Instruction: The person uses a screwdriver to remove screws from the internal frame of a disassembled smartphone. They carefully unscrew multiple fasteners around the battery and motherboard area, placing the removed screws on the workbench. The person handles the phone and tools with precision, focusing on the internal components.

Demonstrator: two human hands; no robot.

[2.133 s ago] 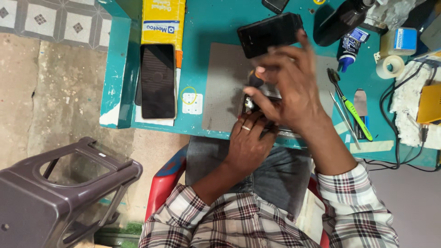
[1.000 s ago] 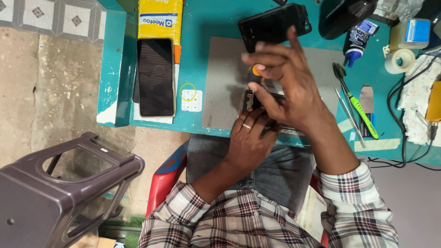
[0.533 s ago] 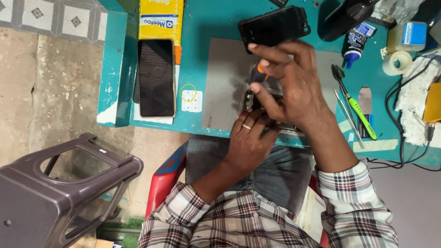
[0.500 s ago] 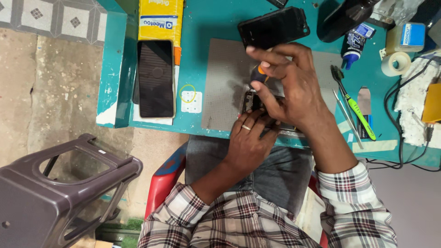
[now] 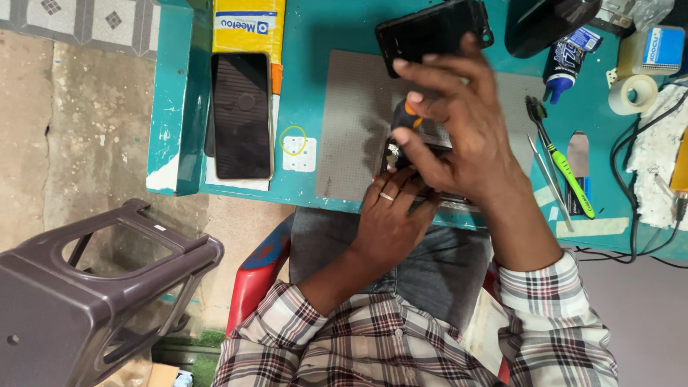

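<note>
Right hand [image 5: 466, 136] pinches a small orange-tipped black screwdriver [image 5: 405, 112], tip down on a small dark device [image 5: 401, 154] on the grey mat [image 5: 351, 129] at the teal bench [image 5: 315, 29] front edge. Left hand [image 5: 390, 222] clamps that device from below. Black phone [image 5: 240, 115] lies well left; green-handled tweezers [image 5: 566, 172] to the right.

teal table [image 5: 175, 107] | grey mat [image 5: 351, 129] | black phone [image 5: 241, 115] | tape roll [image 5: 633, 94] | green-handled tweezers [image 5: 566, 172]

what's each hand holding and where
Right hand pinches a screwdriver near its orange top; left hand steadies the small device at its near edge.
</note>
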